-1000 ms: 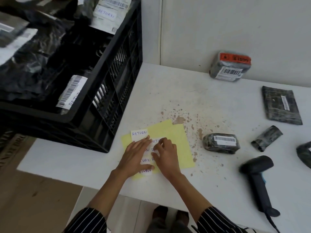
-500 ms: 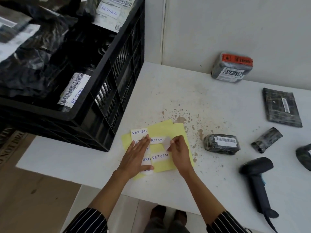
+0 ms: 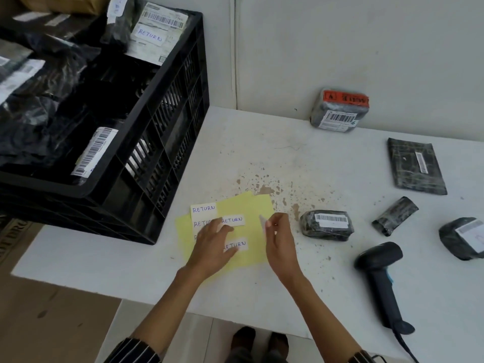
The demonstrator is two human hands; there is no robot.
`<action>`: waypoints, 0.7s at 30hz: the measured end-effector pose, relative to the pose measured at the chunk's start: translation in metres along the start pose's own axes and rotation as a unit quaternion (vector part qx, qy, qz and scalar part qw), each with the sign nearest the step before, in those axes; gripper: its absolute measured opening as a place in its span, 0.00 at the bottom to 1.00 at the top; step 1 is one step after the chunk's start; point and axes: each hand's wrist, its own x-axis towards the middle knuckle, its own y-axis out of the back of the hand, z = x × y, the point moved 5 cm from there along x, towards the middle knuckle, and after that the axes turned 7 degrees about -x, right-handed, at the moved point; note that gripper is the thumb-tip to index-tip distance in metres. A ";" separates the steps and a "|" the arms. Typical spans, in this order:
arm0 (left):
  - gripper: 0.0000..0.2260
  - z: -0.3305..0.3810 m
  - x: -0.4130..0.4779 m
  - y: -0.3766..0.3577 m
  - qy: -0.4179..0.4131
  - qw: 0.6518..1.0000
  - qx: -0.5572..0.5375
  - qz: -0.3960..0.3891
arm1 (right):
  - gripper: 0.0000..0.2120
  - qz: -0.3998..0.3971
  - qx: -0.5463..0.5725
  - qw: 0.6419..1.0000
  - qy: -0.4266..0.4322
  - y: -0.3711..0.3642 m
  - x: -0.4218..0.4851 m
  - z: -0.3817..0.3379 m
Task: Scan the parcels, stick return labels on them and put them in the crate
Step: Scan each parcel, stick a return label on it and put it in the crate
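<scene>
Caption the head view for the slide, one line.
Right hand pinches a label while the left hand rests on the yellow sheet beside the crate.

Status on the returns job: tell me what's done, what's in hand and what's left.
Done: the crate holds several parcels, one showing a RETURN sticker. In hand: the right hand pinches a label, the left hand presses the yellow sheet. Left: five more on the table show no RETURN sticker: nearest parcel, orange-taped parcel, flat parcel, small roll, edge parcel. The scanner lies idle.
</scene>
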 end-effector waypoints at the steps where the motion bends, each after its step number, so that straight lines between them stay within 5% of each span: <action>1: 0.15 0.015 -0.001 0.001 0.010 0.995 -0.091 0.035 | 0.05 0.013 -0.048 0.998 0.042 0.003 -0.002 -0.004; 4: 0.14 0.055 -0.003 -0.007 0.088 0.932 -0.346 0.062 | 0.08 0.042 -0.160 0.980 0.113 0.013 -0.008 -0.010; 6: 0.14 0.069 -0.001 -0.015 0.131 0.897 -0.416 0.076 | 0.09 0.056 -0.198 0.970 0.131 0.022 -0.013 -0.013; 13: 0.04 0.088 0.005 -0.035 0.172 0.863 -0.470 0.077 | 0.11 0.008 -0.105 0.993 0.057 0.066 -0.023 0.011; 18: 0.04 0.109 0.013 -0.046 0.164 0.857 -0.487 0.043 | 0.10 0.091 0.037 0.990 -0.098 0.095 -0.018 0.027; 21: 0.05 0.123 0.020 -0.051 0.155 0.862 -0.481 0.051 | 0.06 0.133 0.049 0.983 -0.118 0.109 -0.012 0.032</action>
